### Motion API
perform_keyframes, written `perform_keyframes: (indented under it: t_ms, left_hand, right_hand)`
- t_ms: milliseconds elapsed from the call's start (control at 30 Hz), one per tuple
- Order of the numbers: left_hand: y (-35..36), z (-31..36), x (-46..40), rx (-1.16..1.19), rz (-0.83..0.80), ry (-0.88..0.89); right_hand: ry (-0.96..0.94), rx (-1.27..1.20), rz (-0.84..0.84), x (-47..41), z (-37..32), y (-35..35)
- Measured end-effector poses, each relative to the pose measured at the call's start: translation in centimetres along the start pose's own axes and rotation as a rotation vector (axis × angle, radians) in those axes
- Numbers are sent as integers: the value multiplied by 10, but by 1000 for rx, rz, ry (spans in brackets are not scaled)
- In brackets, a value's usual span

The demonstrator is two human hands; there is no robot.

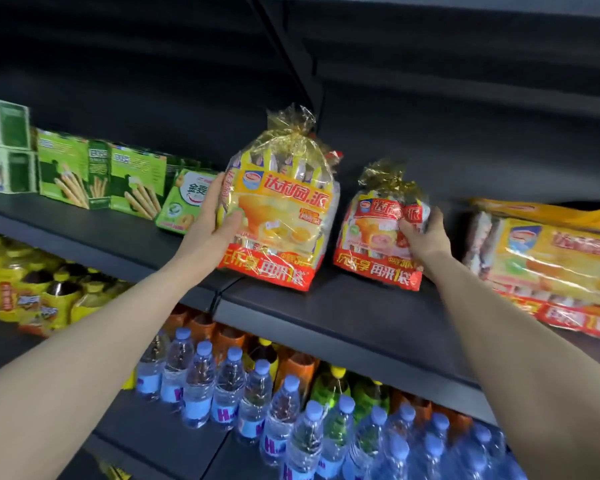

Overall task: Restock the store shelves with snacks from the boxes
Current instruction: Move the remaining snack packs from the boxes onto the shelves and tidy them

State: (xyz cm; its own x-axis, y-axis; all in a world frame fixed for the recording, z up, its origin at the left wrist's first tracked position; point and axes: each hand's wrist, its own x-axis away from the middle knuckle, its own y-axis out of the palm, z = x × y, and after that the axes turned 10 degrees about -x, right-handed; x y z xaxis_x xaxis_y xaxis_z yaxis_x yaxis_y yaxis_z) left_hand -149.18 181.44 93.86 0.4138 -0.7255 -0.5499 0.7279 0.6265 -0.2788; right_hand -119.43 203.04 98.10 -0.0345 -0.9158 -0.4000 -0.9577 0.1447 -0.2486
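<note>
Overhead, a dark grey metal shelf (326, 306) is seen running across the view, with a lower shelf of clear plastic water bottles with pale blue caps (257, 393) beneath its front edge. At the right end of the dark shelf a large yellow-and-red plastic snack pack (551, 268) is laid flat. Near the middle of the front edge a tall yellow cellophane bag of snack cakes with a gold tied top (281, 209) is held upright, its base on the shelf, by the left hand (215, 220), whose fingers are wrapped round the bag's left side. Just to its right, apart from it, a smaller red-and-yellow cellophane bag of snack cakes (378, 233) is stood on the shelf and gripped at its right side by the right hand (426, 237). Toward the left end, green cardboard boxes of biscuit sticks (97, 174) are lined up along the shelf.
</note>
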Motion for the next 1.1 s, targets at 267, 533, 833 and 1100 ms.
perform_keyframes:
  t_ms: [267,533,833,1100]
  left_hand:
    - [0,5,-2,22,14,-14]
    - [60,43,-11,-7,-112,72]
    - [91,19,-31,-671,-41,270]
    - [90,-17,-43,-833,-114,205]
  right_hand:
    - [-157,417,121,-8,-11,9]
    - [-281,-242,-168,47,-69,-1]
    - [-142,-250,-231,46,-36,-41]
    - [-276,22,-93,13,-23,-27]
